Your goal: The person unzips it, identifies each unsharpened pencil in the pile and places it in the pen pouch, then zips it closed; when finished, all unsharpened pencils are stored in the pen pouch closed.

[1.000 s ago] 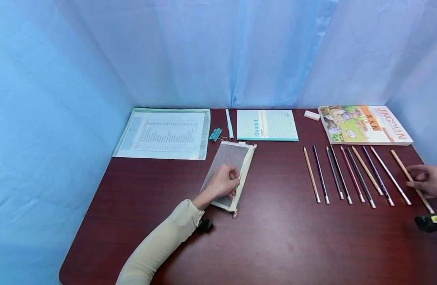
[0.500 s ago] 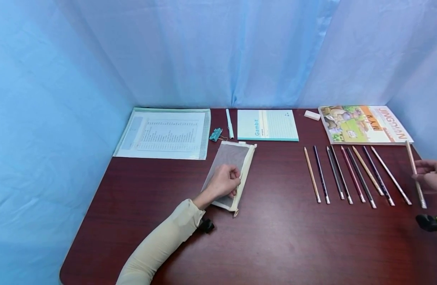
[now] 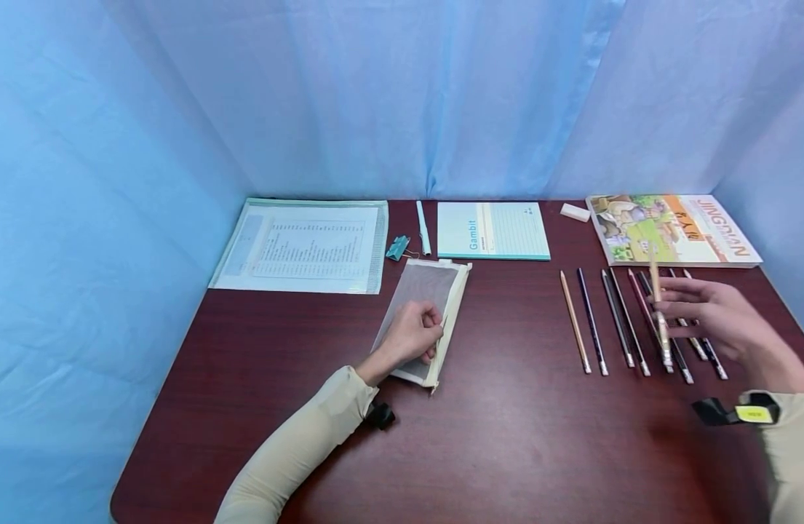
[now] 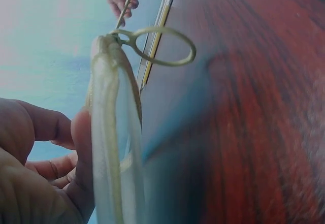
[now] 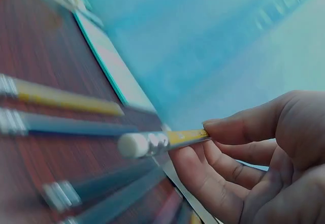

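My left hand (image 3: 411, 332) grips the near end of a mesh pencil pouch (image 3: 423, 291) with a cream edge, lying on the dark red table (image 3: 506, 429). In the left wrist view my fingers (image 4: 48, 153) pinch the pouch's edge (image 4: 114, 132), and its ring pull (image 4: 162, 46) sticks out. My right hand (image 3: 716, 313) pinches a tan pencil (image 3: 657, 306) and holds it above a row of several coloured pencils (image 3: 605, 320). The right wrist view shows the pencil's white eraser end (image 5: 134, 144) held between thumb and fingers (image 5: 238, 132).
Along the back edge lie a clear document folder (image 3: 303, 244), a teal binder clip (image 3: 396, 247), a white pen (image 3: 422, 227), a Gambit notebook (image 3: 492, 230), a white eraser (image 3: 575, 212) and a picture book (image 3: 670, 227). Blue curtains close in the table.
My right hand lifted the tan pencil from the right end of the row and carried it left over the other pencils. The left hand stayed on the pouch.
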`<state>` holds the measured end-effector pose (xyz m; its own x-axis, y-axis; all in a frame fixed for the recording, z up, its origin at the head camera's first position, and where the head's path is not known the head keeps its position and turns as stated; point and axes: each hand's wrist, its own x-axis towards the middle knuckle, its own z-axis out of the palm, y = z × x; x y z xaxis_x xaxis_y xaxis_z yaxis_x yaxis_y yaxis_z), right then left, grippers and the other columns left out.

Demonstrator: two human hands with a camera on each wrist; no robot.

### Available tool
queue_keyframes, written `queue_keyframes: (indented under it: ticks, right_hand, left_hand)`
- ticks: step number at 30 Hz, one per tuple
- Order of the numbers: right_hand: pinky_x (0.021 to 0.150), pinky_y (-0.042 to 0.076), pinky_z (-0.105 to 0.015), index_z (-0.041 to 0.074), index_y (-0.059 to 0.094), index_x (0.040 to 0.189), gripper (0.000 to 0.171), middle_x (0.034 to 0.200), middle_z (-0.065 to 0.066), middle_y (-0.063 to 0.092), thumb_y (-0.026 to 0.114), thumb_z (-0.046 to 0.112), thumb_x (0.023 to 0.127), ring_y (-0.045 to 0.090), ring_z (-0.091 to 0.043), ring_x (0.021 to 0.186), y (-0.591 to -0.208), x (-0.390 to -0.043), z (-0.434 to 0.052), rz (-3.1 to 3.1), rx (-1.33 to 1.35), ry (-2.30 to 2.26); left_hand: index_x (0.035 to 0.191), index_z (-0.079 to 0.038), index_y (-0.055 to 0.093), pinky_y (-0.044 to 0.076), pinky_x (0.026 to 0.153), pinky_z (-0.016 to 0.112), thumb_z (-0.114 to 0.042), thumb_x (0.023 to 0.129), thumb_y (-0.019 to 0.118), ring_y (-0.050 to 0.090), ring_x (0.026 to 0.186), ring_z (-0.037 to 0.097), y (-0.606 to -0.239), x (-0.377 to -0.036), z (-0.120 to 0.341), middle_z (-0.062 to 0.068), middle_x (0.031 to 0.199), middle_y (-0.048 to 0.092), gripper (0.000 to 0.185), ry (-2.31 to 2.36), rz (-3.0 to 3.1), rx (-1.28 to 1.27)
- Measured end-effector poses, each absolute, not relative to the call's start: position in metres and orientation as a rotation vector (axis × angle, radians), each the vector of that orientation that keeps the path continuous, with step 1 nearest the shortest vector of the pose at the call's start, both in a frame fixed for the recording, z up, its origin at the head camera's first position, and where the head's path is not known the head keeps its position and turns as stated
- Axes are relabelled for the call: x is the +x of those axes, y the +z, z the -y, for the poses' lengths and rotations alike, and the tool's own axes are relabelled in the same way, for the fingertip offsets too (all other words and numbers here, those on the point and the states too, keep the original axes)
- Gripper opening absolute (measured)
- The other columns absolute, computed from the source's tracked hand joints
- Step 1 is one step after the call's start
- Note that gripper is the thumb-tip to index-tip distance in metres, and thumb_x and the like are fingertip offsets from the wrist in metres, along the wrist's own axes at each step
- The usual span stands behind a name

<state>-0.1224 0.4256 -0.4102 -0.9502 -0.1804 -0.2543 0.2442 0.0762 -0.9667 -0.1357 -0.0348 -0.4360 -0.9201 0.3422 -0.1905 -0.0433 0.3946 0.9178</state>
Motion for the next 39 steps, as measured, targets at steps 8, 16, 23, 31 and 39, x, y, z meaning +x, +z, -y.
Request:
queue_keyframes:
  ticks: [8, 16, 23, 31, 39]
  right_hand:
    - [0.064, 0.066, -0.03, 0.029, 0.06, 0.118, 0.04, 0.099, 0.008, 0.072, 0.053, -0.005, 0.098, 0.072, -0.007, 0.087, -0.418, -0.131, -0.341, -2.014, -0.121, -1.827]
    - [0.068, 0.067, -0.038, -0.013, 0.029, 0.148, 0.06, 0.102, 0.003, 0.071, 0.058, 0.001, 0.097, 0.074, -0.014, 0.086, -0.432, -0.137, -0.268, -1.921, -0.17, -1.699]
    - [0.062, 0.066, -0.032, -0.011, 0.032, 0.149, 0.062, 0.102, -0.001, 0.069, 0.059, 0.001, 0.094, 0.073, -0.013, 0.084, -0.446, -0.147, -0.221, -1.868, -0.187, -1.639]
    - [0.067, 0.066, -0.032, -0.011, 0.031, 0.149, 0.058, 0.092, 0.003, 0.069, 0.052, -0.002, 0.096, 0.069, -0.01, 0.079, -0.452, -0.155, -0.19, -1.824, -0.025, -1.708]
    - [0.064, 0.065, -0.027, -0.008, 0.035, 0.146, 0.056, 0.084, 0.005, 0.067, 0.057, -0.002, 0.095, 0.067, -0.006, 0.077, -0.451, -0.153, -0.156, -1.836, 0.168, -1.861]
  left_hand:
    - [0.085, 0.002, 0.058, 0.056, 0.036, 0.03, 0.006, 0.086, 0.052, 0.053, 0.036, 0.008, -0.436, -0.136, 0.033, 0.017, 0.065, 0.064, 0.007, 1.555, -2.3, 0.243]
    - [0.086, 0.003, 0.058, 0.056, 0.036, 0.031, 0.006, 0.086, 0.051, 0.053, 0.036, 0.007, -0.438, -0.136, 0.033, 0.011, 0.063, 0.061, 0.007, 1.581, -2.281, 0.242]
    - [0.087, 0.005, 0.057, 0.055, 0.036, 0.029, 0.005, 0.086, 0.052, 0.053, 0.037, 0.007, -0.439, -0.137, 0.032, 0.005, 0.062, 0.057, 0.005, 1.607, -2.261, 0.238]
    - [0.087, 0.004, 0.057, 0.055, 0.035, 0.03, 0.005, 0.087, 0.052, 0.054, 0.037, 0.009, -0.438, -0.134, 0.03, 0.016, 0.067, 0.062, 0.005, 1.625, -2.257, 0.218]
    - [0.088, 0.005, 0.058, 0.055, 0.035, 0.03, 0.006, 0.086, 0.052, 0.054, 0.037, 0.008, -0.438, -0.134, 0.029, 0.012, 0.065, 0.061, 0.006, 1.643, -2.236, 0.209]
